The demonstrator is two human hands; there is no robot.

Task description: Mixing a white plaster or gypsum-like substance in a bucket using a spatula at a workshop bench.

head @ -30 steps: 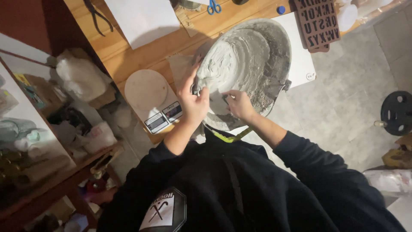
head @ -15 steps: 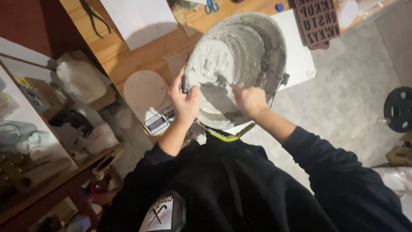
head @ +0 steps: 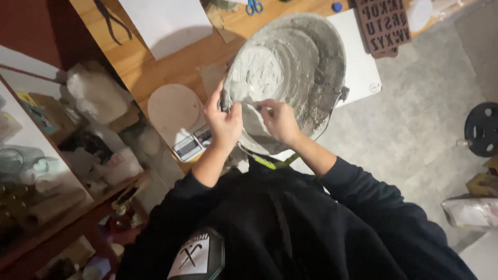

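Holding bucket point(head: 316, 57) of grey paste point(head: 259, 72)

Dim, warm indoor light from above; shadows deepen left of the hands, with slight softness and edge distortion.

A sheet of white paper point(head: 167, 21) lies near the far edge of the wooden desk point(head: 197, 59), with black pliers point(head: 110, 21) to its left and blue-handled scissors point(head: 253, 7) to its right. A brown letter mould point(head: 383, 25) sits toward the desk's right end. A round-platform kitchen scale point(head: 176, 111) rests at the near edge.
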